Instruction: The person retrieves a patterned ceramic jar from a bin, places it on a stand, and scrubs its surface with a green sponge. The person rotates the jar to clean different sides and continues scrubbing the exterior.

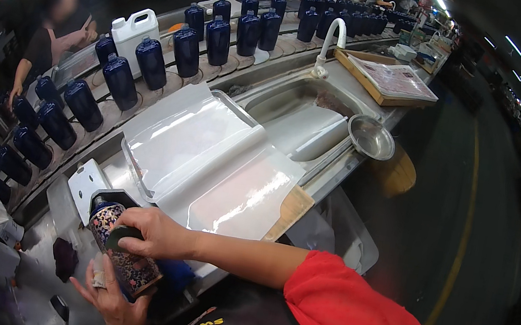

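A dark blue bottle with a floral pattern [104,220] lies tilted at the front left. My left hand [116,304] grips it around its near lower end, with wrapping on one finger. My right hand [159,235] is closed on a dark, flat, rounded pad [122,234] and presses it against the patterned side. The bottle's far end rests beside a white plate with holes [83,186]. My palms hide part of the bottle.
A glossy sheet [188,143] covers a board over the sink's near end. Beyond are a white faucet [324,49], metal bowl [371,138] and framed stack of sheets [391,80]. Several blue bottles [120,82] stand along the line beside a white jug [133,38]. Co-workers sit opposite.
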Motion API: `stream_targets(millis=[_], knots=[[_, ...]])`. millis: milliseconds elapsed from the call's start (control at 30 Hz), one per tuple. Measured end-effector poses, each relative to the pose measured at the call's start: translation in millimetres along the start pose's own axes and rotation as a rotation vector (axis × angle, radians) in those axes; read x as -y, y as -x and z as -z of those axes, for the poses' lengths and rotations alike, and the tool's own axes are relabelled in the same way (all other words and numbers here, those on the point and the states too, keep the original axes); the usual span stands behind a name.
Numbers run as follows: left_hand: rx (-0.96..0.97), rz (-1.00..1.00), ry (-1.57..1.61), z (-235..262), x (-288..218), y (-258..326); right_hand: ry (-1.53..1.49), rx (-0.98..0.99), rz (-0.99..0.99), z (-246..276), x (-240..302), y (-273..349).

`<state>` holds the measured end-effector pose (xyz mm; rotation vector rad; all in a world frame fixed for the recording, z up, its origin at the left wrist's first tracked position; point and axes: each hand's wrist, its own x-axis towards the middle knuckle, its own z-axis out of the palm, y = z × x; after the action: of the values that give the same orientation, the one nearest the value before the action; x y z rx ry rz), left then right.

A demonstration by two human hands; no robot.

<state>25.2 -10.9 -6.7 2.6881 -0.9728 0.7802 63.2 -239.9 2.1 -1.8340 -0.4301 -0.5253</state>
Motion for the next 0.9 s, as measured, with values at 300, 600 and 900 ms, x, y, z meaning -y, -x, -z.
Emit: stream_targets(millis=[300, 600, 900], knots=[[0.011, 0.049, 0.024, 19.4, -44.2, -8.8, -0.135, -0.032, -0.144, 35.9, 6.5, 17.9], [0.005, 0.003, 0.323, 10.1, -12.8, -13.7, -0.316, -0.043, -0.227, 27.3, 15.4, 24.0], [-0.043, 0.01, 0.333, 3.5, 38.2, -27.1, -0.386, 0.004, -0.271, 2.9, 17.6, 27.7]])
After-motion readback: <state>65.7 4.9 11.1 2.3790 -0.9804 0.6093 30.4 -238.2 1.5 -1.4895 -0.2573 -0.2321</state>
